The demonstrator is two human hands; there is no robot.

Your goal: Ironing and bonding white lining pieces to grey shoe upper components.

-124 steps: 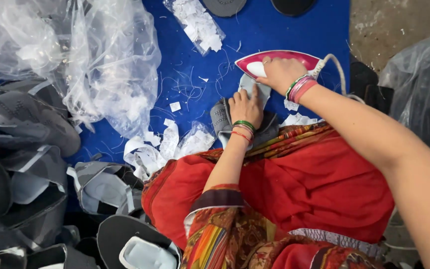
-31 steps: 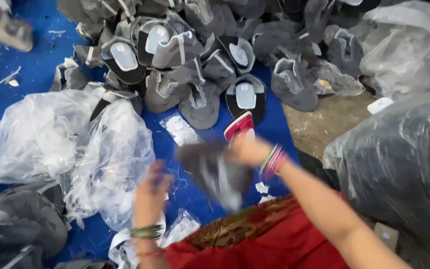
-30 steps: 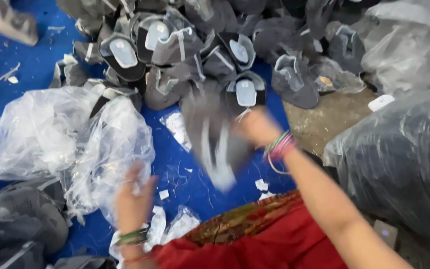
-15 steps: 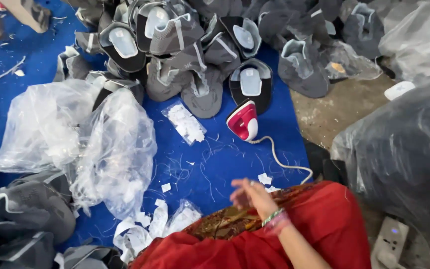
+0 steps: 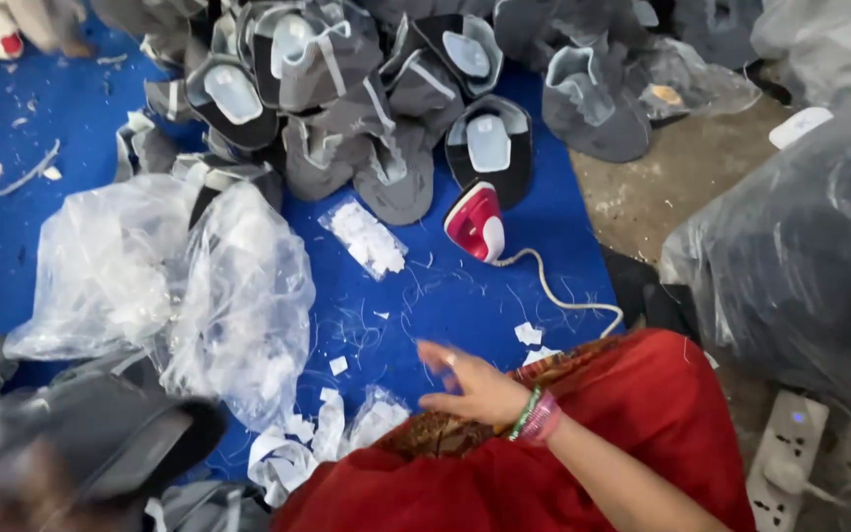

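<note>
Grey fabric shoe upper (image 5: 100, 443), blurred, near-left of the red-and-white iron (image 5: 477, 223), apparently grasped by left hand (image 5: 12, 493) though grip unclear; right hand (image 5: 470, 386) open, empty; judged pick-up step, pressing next.

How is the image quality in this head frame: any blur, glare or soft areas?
Head view: even, diffuse light with no hard shadows; the grey shoe uppers and red iron are sharp. The bottom-left corner is smeared by motion blur, where the left hand and a grey upper lose their edges. The right hand is slightly soft. The clear plastic bag shows mild glare.
</note>
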